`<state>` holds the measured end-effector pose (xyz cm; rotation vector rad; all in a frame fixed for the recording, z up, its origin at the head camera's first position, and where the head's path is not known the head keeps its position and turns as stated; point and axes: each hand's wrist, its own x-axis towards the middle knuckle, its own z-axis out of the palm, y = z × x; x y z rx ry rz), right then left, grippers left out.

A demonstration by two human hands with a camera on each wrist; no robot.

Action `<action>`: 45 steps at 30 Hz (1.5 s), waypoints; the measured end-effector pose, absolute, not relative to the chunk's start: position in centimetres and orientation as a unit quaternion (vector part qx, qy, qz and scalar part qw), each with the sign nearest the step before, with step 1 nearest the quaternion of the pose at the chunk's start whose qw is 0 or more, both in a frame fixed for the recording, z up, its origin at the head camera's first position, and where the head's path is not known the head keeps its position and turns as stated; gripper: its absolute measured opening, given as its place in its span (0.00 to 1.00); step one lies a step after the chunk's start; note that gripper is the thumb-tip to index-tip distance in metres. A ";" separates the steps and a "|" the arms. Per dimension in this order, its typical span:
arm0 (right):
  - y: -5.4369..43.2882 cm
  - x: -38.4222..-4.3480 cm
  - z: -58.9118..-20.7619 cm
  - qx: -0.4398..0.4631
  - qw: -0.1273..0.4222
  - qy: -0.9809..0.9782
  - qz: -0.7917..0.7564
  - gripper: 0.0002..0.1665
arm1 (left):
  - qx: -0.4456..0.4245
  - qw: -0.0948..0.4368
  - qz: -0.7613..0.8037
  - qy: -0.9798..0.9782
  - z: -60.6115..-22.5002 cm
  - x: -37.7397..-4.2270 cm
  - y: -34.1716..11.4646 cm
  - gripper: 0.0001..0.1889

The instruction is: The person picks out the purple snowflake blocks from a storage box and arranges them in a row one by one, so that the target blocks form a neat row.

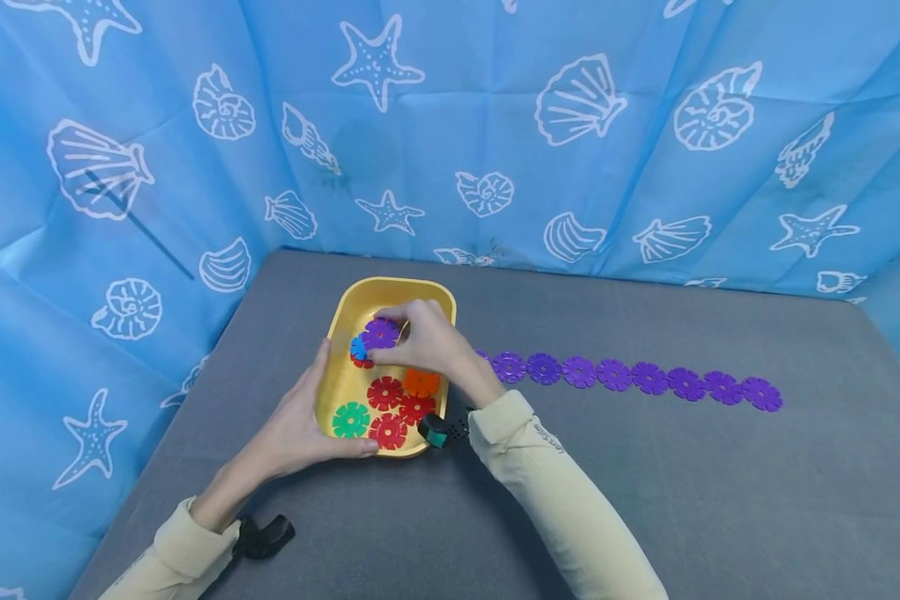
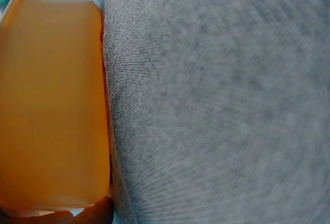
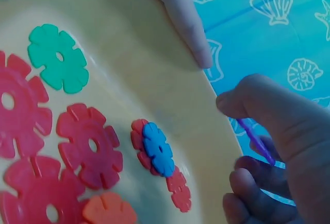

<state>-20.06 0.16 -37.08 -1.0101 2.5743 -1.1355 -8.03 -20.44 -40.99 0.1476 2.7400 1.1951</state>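
Note:
A purple flower-shaped disc is pinched between thumb and fingers of my right hand, above the far half of a yellow plastic tray. The right wrist view shows this purple disc edge-on. My left hand holds the tray's near left corner, thumb along the near rim and fingers on the left side. Inside the tray lie several red discs, a green disc, an orange disc and a blue disc on top of a red one. The left wrist view shows mostly the tray's outer wall.
A row of several purple flower discs stretches across the grey tabletop to the right of the tray. Its left end is hidden behind my right hand. A blue curtain with shell prints hangs behind and to the left.

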 end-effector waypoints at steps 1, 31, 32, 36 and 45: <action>0.3 -20.0 -36.9 -0.338 0.071 0.861 -0.374 0.27 | 0.049 0.074 0.398 0.913 -41.0 -8.0 -20.4 0.73; 7.8 -18.7 -35.7 -0.300 -0.013 0.884 -0.358 0.34 | 0.036 0.079 0.387 0.918 -41.1 -8.0 -20.4 0.73; 8.1 -18.7 -35.7 -0.297 -0.014 0.886 -0.356 0.34 | 0.035 0.079 0.388 0.918 -41.1 -8.0 -20.4 0.73; 9.5 -18.5 -35.7 -0.288 -0.025 0.893 -0.345 0.33 | 0.034 0.081 0.388 0.917 -41.1 -7.9 -20.4 0.73; 13.7 -18.1 -36.2 -0.281 -0.059 0.903 -0.320 0.32 | 0.030 0.084 0.391 0.916 -41.0 -7.8 -20.3 0.73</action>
